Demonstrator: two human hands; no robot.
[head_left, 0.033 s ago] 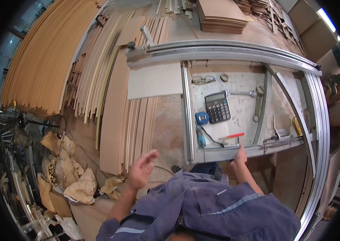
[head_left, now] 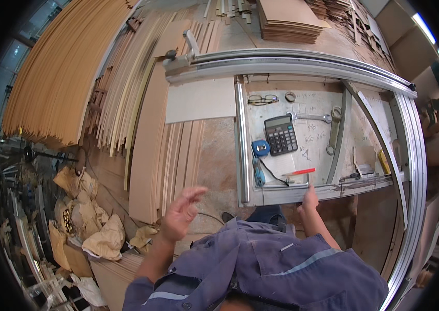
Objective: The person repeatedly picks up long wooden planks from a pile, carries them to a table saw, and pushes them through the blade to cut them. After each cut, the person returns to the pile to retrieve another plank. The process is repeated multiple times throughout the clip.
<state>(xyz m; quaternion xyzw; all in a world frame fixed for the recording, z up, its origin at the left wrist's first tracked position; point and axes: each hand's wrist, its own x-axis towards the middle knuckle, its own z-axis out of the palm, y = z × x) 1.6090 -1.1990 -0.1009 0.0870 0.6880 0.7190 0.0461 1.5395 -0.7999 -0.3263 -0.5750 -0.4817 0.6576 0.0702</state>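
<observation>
My left hand (head_left: 179, 213) is raised over the floor left of a sliding saw carriage, its fingers stretched out and nothing in it. Along the near side, my right hand (head_left: 307, 201) grips the front rail (head_left: 276, 198) of the carriage's tray, fingers curled under it and partly hidden. Just beyond that hand lie a red pencil-like stick (head_left: 300, 171) and a blue-handled cutter (head_left: 258, 173). A blue tape measure (head_left: 261, 148), a black calculator (head_left: 281, 136), eyeglasses (head_left: 262, 100) and a wrench (head_left: 310, 118) rest on the marked tray (head_left: 315, 155).
A metal fence (head_left: 281, 65) spans the tray's far side, with a pale board (head_left: 201, 101) at its left. Long panels (head_left: 69, 67) stand stacked at far left; strips (head_left: 147, 176) lie nearer. Crumpled brown paper (head_left: 104, 238) and metal offcuts (head_left: 20, 228) fill the lower left.
My left hand has shifted slightly, with its fingers pointing more to the right. The tray and fence appear a little higher in the picture. My right hand keeps its hold on the rail.
</observation>
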